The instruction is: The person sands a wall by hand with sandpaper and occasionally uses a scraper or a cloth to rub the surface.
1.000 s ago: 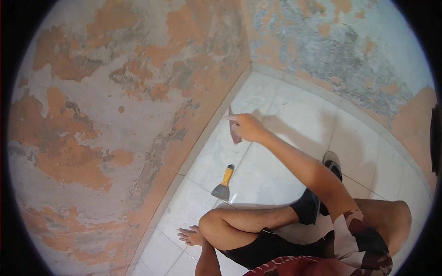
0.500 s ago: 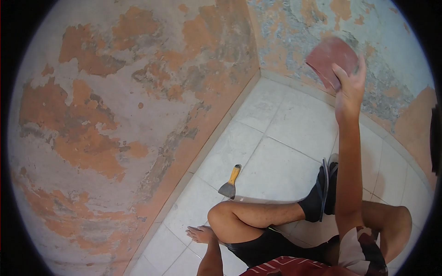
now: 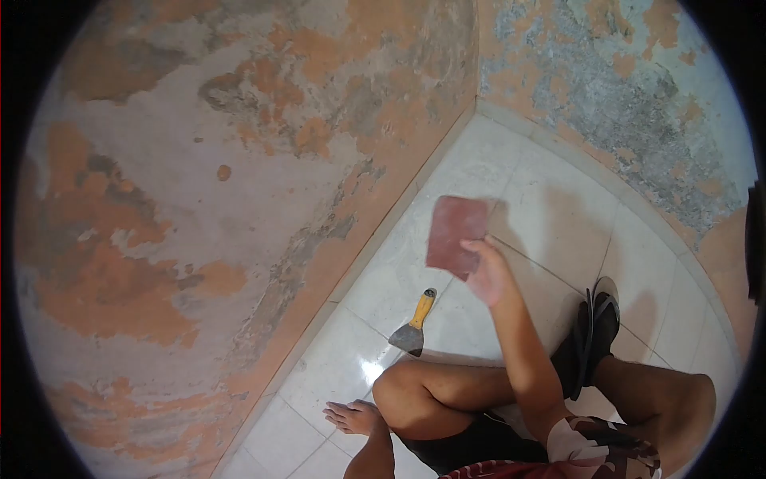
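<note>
A reddish-brown sheet (image 3: pixel 456 233), which looks like sandpaper, is in my right hand (image 3: pixel 485 275), thumb on top of it and the other fingers hidden beneath. That hand is held out over the tiled floor, slightly blurred. My left hand (image 3: pixel 353 417) rests flat on the tiles beside my bent knee, fingers spread, holding nothing. Between the two hands a scraper (image 3: pixel 416 326) with a yellow handle and a grey metal blade lies on the floor, just beyond my knee.
A wall (image 3: pixel 183 199) with peeling orange and grey patches fills the left side. Another patchy wall (image 3: pixel 622 104) meets it at a corner in the upper part. My legs are folded on the white tile floor (image 3: pixel 511 156), with a sandal (image 3: pixel 604 307) on my foot.
My right hand has moved away from the right wall, down and to the left, still with the sheet. The view has shifted slightly. My left hand remains on the floor.
</note>
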